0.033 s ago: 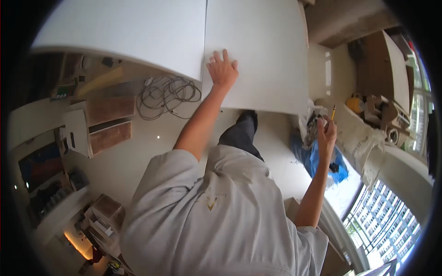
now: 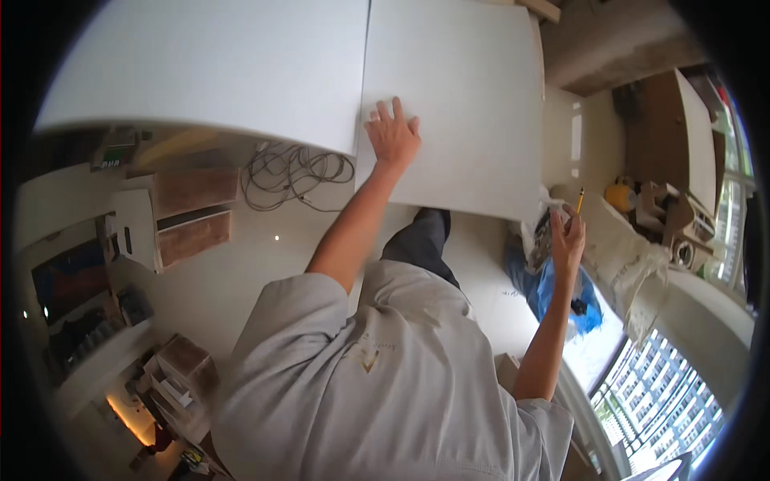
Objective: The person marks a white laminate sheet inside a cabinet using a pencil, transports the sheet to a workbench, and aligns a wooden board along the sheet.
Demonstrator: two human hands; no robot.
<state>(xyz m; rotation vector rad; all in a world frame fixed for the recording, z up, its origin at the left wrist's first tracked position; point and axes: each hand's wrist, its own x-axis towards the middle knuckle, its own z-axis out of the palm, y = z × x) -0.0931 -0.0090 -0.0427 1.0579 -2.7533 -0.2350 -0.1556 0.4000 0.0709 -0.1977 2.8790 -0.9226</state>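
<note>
My left hand (image 2: 395,141) lies with fingers spread on a white panel (image 2: 457,120), near its left edge. A narrow dark seam parts this panel from a second, wider white panel (image 2: 216,72) on the left. Off to the right, beyond the panel's near corner, my right hand (image 2: 569,234) is raised, with a yellow pencil (image 2: 581,200) held upright between its fingers. The undersides of both panels are hidden.
A tangled dark cable (image 2: 293,172) lies on the floor under the left panel. Reddish-brown boards (image 2: 196,191) lie farther left. At right are a blue plastic bag (image 2: 589,305), pale sacking (image 2: 626,248), a yellow object (image 2: 620,196) and a tall brown cabinet (image 2: 662,136).
Both panels and my left hand sit slightly lower in the picture, and more of the wood behind the right panel shows. My right hand keeps the pencil, nearly in the same place.
</note>
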